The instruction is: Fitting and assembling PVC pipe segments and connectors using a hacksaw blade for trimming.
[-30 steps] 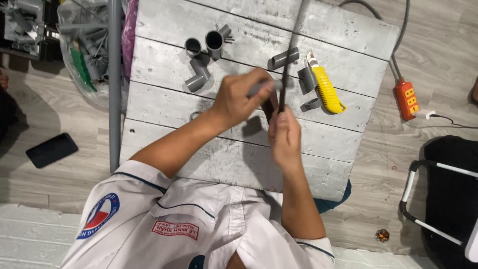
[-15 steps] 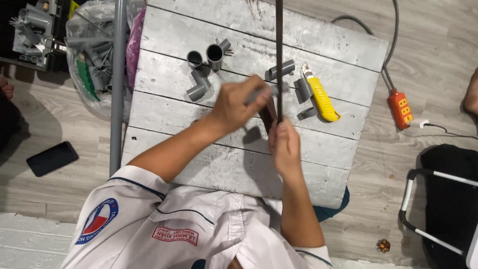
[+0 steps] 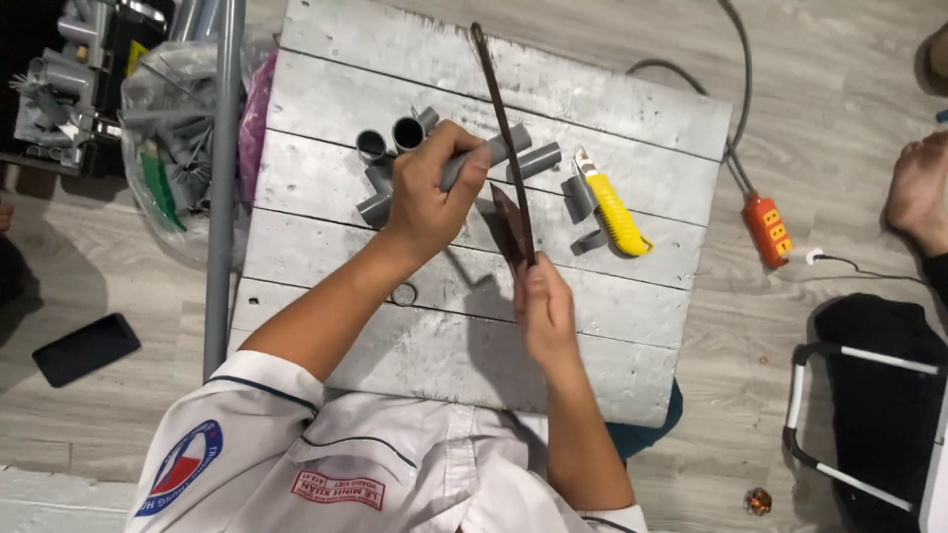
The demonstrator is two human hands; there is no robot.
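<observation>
Since half a second ago the saw blade (image 3: 502, 128) has tilted, its far end now leaning left, and the left hand (image 3: 427, 192) has drawn back a little with the grey pipe (image 3: 489, 155). Both hands work over the grey plank table (image 3: 612, 109), which fills the space under and beyond them. A long grey tube (image 3: 219, 188) runs along the table's edge, well left of the left hand. That left hand is clamped around the near end of the grey pipe, pressing it to the planks; the pipe juts out to the right of the fingers. Crossing over the pipe, the saw blade slants back to the right hand (image 3: 545, 308), which is closed on its dark handle just nearer the body. The two hands are apart, near one another. Right of both lies a yellow utility knife (image 3: 614, 212). Short grey pipe fittings (image 3: 390, 138) stand just beyond the left hand.
</observation>
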